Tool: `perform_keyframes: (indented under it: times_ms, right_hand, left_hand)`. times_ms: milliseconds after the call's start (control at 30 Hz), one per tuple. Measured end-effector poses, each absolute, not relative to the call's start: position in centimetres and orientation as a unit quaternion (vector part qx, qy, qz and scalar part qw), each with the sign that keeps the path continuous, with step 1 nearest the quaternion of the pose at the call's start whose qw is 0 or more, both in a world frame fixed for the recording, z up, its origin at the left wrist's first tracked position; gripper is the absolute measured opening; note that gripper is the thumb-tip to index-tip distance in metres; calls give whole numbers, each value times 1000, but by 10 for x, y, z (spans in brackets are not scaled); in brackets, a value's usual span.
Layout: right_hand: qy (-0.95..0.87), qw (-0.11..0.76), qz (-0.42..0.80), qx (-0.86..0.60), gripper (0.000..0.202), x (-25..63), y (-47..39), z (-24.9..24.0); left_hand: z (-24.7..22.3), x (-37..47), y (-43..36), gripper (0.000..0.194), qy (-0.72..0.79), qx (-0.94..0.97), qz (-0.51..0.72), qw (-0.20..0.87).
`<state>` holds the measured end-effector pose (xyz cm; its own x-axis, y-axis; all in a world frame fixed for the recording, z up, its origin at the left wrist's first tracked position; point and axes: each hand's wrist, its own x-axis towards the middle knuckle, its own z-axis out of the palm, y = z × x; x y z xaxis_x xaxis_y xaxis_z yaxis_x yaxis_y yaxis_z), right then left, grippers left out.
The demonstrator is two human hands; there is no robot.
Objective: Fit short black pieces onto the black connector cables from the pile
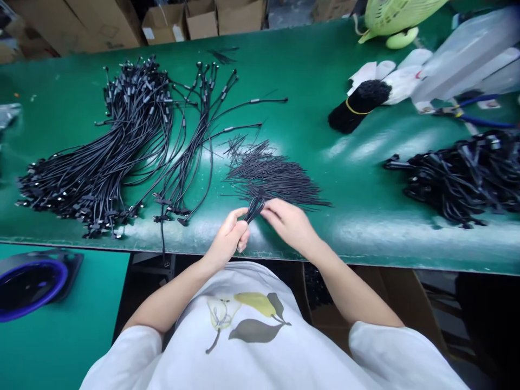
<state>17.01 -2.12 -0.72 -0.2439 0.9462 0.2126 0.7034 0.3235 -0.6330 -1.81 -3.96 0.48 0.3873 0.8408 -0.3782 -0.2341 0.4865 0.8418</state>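
- And here, a thin black coiled cable (255, 208) is seen bent into a narrow loop, its smooth sheath glinting; clock directions are taken from it, with twelve at the far edge.
- By the left hand (231, 234), at eight o'clock, the coil's lower part is gripped between thumb and curled fingers, and the rounded top is left poking out toward one o'clock.
- By the right hand (289, 222), between three and four, bent fingers are brought to the loop's edge; whether anything is pinched there cannot be made out (fingertips partly masked).
- At one o'clock, straight, wiry black strands (280, 176) are fanned over the glossy green tabletop (357, 197).
- At ten, a thick sheaf of cables (134, 127) is laid, tipped with blocky connectors; nearer, a looser bunch (190, 146) is strewn.
- At two, a bristly black bundle (343, 118) is cinched by a yellow band (356, 109).
- At three, a tangled cable heap (459, 176) is cut off by the view's edge.
- The coil's lower end is hidden by the left fingers.
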Motion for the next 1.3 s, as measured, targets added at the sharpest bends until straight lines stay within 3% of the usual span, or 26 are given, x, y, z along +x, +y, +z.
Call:
perform_keyframes:
  times_ms: [67,133,300,400,467,533,600,733,800,1067,1300]
  right_hand:
    - [-755,317,304,-487,14,149,-28,-8]
    - [-752,338,298,-480,13,134,-33,-10]
    - [-833,295,20,-468,20,126,-32,-2]
    - [-870,269,-157,-382,18,128,-23,8]
    - [-902,246,-209,-285,21,128,-16,13]
    - [-933,195,-216,-213,26,128,-10,14]
    - [-953,140,-208,-171,26,127,-7,15]
    - [-969,88,-205,-104,22,124,-10,22]
    - [-971,74,-209,-89,24,120,-15,30]
    - [-958,-19,-259,-125,22,103,-27,45]
    - [-947,-10,-275,-164,19,101,-27,34]
  left_hand:
    - [-1,-21,-36,48,424,372,377,734]
    - [-7,-25,-33,39,435,402,400,700]
    - [-12,-36,-27,27,477,503,408,594]
    - [-11,-40,-27,24,524,635,370,431]
    - [-10,-43,-27,25,545,715,311,308]
    - [-10,-47,-26,28,551,758,237,255]
    - [-11,-52,-25,27,548,757,183,304]
    - [-14,-63,-23,26,512,609,170,582]
    - [-14,-67,-23,24,494,532,188,661]
    - [-2,-73,-27,18,491,468,217,702]
    - [-4,-72,-33,13,520,463,218,684]
